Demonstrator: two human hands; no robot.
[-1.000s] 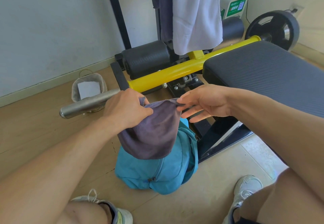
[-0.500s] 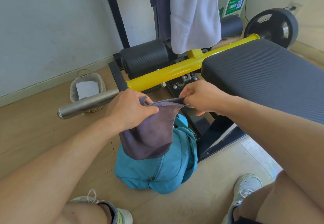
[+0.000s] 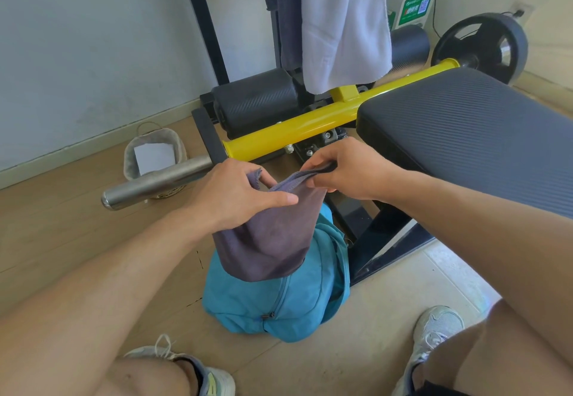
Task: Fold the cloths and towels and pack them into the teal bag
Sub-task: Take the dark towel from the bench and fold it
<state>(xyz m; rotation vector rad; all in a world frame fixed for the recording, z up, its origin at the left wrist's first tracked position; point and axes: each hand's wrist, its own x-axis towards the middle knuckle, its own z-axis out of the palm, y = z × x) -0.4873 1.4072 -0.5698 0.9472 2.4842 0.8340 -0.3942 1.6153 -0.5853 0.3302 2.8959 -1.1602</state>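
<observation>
Wood flooring lay under a gym bench [image 3: 471, 135]. Both hands, left [image 3: 235, 197] and right [image 3: 344, 169], pinched the top edge of a grey cloth [image 3: 273, 240] hanging over the teal bag [image 3: 279, 308]. Folding looked unfinished; a white towel [image 3: 344, 23] hung unpacked.

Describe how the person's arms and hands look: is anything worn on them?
Both arms are bare up to the frame's edge, with no sleeves in view. The left hand and right hand have no gloves, rings, watch or bands, and no markings show.
</observation>
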